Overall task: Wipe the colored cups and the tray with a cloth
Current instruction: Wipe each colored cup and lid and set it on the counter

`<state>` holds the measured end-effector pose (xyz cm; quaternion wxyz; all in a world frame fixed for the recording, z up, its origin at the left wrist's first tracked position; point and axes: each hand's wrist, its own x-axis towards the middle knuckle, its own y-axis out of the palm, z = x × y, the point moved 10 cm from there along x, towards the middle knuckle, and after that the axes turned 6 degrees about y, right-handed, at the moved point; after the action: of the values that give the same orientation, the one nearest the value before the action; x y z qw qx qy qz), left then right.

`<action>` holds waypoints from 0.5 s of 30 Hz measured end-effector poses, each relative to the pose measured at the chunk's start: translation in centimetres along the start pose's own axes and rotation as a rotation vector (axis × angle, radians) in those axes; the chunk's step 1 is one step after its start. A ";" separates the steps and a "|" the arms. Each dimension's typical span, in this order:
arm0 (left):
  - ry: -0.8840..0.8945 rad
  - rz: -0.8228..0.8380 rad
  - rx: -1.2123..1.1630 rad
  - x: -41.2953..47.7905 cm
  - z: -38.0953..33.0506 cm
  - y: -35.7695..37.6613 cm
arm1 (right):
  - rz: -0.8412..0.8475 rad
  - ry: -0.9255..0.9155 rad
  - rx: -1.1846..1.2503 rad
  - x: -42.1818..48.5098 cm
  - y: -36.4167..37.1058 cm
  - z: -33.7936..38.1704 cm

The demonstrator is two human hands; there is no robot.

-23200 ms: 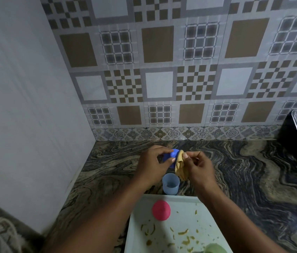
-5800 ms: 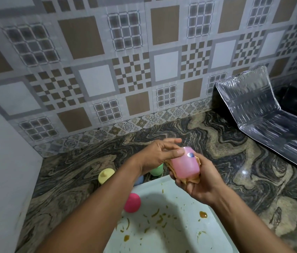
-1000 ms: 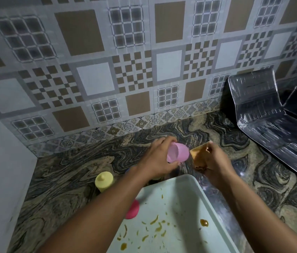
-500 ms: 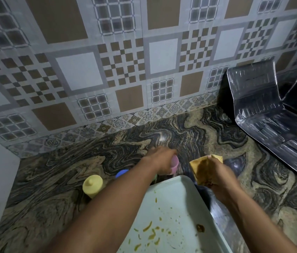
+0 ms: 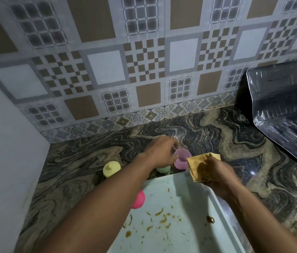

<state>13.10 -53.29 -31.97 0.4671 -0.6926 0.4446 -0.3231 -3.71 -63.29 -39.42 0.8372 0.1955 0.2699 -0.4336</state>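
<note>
1. Nearest, the white tray (image 5: pixel 189 240) lies on the desk (image 5: pixel 244 143), still speckled with food bits; it looks unwiped.
2. A hot-pink cup (image 5: pixel 139 199) sits upside down on the tray, likely still to wipe.
3. The right hand (image 5: pixel 215 173) is clamped on a yellow cloth (image 5: pixel 198 164).
4. Beyond the tray, the left hand (image 5: pixel 162 152) touches a light-pink cup (image 5: pixel 181 159) on the desk; its grip is unclear.
5. Green (image 5: pixel 163 169) and yellow (image 5: pixel 111 168) cups stand nearby.

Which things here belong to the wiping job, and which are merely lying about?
Job:
- light pink plastic cup, under the left hand
- yellow cup
- pale green cup
- bright pink cup
- stained white tray
- folded tan cloth, in the right hand

Lying about:
- crinkled silver foil sheet
</note>
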 end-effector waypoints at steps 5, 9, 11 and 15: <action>-0.096 -0.060 -0.064 -8.3 3.1 -2.3 | 0.180 0.035 -0.114 -2.7 5.1 -3.2; -0.222 0.026 0.006 -14.1 6.7 0.5 | 0.310 0.032 -0.259 -4.3 7.9 -6.0; -0.293 0.071 0.027 -15.7 8.1 1.9 | 0.326 0.041 -0.300 -4.6 8.2 -7.1; -0.370 0.139 0.045 -17.2 9.2 3.9 | 0.340 0.041 -0.382 -5.4 8.2 -8.3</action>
<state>13.01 -34.87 -39.45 0.5774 -0.6972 0.3907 -0.1670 -1.85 -50.81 -41.78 0.9142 0.0852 0.3269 -0.2240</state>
